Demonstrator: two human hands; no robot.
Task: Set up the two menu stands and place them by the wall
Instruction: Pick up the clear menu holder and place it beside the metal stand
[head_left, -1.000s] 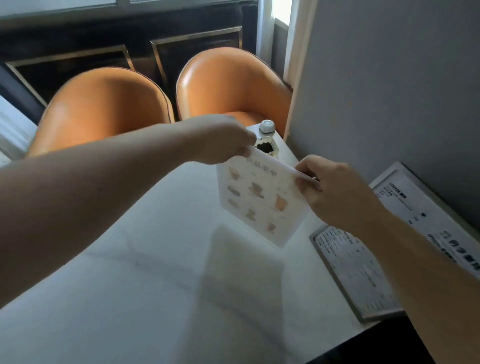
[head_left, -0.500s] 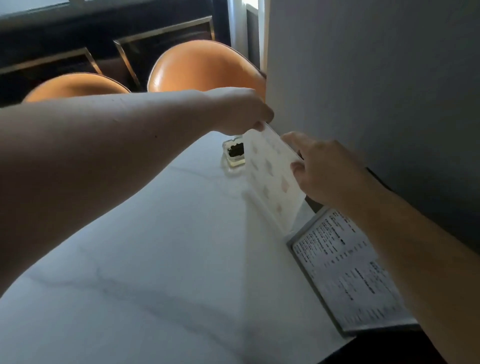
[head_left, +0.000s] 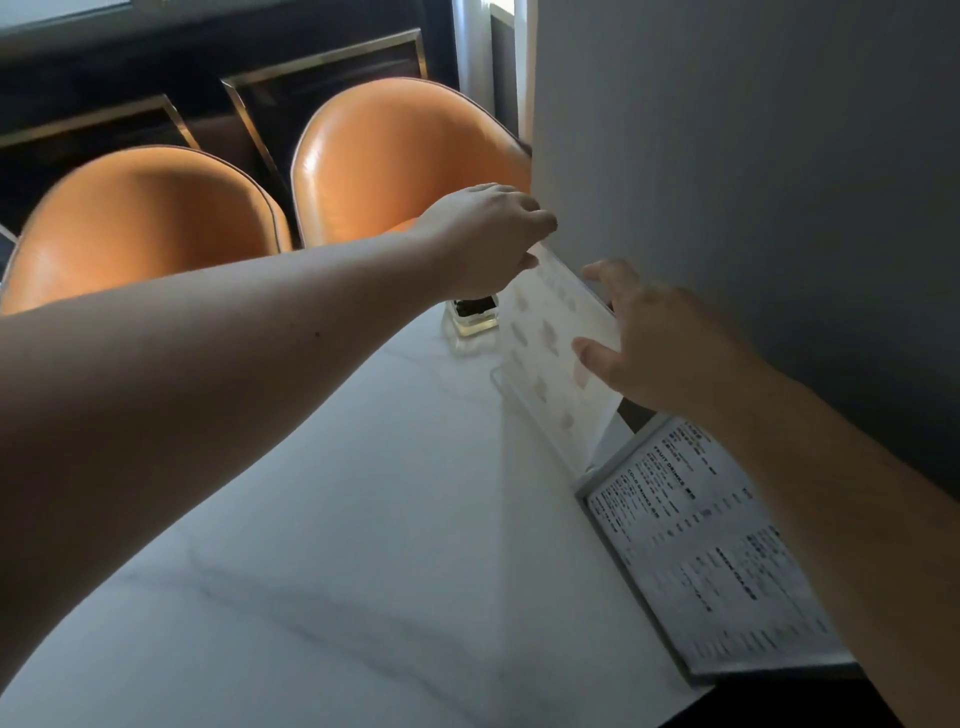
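Observation:
A clear picture menu stand (head_left: 545, 353) stands upright on the white marble table (head_left: 363, 519), its back close to the grey wall (head_left: 753, 182). My left hand (head_left: 488, 239) pinches its far top corner. My right hand (head_left: 654, 348) hovers at its near top edge, fingers spread, thumb in front of the sheet and fingers behind it. A second menu stand (head_left: 701, 545), framed and printed with text, lies tilted at the table's right edge beside the wall, partly under my right forearm.
A small square glass jar (head_left: 472, 317) with dark contents sits just left of the picture stand, under my left hand. Two orange chairs (head_left: 145, 223) (head_left: 389, 150) face the table's far side. The wall runs along the table's right.
The picture menu stand went from held tilted over the table to standing by the wall. My right hand's grip on its edge has loosened into spread fingers.

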